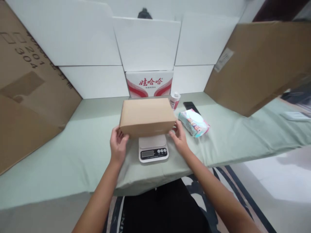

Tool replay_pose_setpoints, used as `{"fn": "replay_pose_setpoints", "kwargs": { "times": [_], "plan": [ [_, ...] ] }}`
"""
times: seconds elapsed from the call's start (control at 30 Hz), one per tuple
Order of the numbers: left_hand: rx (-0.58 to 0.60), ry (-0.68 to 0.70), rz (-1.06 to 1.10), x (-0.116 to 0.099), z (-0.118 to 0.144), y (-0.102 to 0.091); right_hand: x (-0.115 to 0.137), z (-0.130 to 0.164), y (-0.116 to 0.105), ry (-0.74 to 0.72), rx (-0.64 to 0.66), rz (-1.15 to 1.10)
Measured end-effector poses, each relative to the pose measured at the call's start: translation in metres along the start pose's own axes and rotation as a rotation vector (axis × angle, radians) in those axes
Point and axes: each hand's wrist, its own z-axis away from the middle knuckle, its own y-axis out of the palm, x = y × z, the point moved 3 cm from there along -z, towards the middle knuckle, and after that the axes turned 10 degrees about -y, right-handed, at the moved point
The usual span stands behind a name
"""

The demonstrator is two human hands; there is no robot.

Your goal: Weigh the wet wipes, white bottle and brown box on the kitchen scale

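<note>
A plain brown cardboard box (148, 113) is held level between my two hands, over the back part of a white digital kitchen scale (154, 154). My left hand (118, 144) grips the box's near left corner, thumb in front and fingers along the side. At the near right corner, my right hand (179, 136) holds it the same way. The scale's front shows a grey display and several round buttons. Its back part is hidden by the box, so I cannot tell whether the box touches it.
Right of the box lie a wipes pack (194, 122), a dark phone (191, 106) and a white-and-red bottle (175, 100). A red-and-white printed carton (150, 84) stands behind. Large cardboard sheets (31, 87) flank the green cloth-covered table (97, 136) left and right; white panels (148, 45) form the back.
</note>
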Motion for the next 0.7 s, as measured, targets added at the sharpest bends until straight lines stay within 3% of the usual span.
{"fn": "replay_pose_setpoints", "kwargs": {
  "times": [0.23,0.47,0.7],
  "plan": [
    [-0.012,-0.066,0.022,0.019,0.009,-0.006,0.001,0.015,0.005,-0.004,-0.026,0.078],
    [-0.057,-0.062,-0.015,0.017,0.009,-0.008,0.010,0.012,0.004,-0.039,-0.027,0.190],
    [-0.012,-0.087,-0.005,0.013,0.006,-0.005,0.009,0.008,0.007,-0.041,-0.026,0.180]
  ]
}}
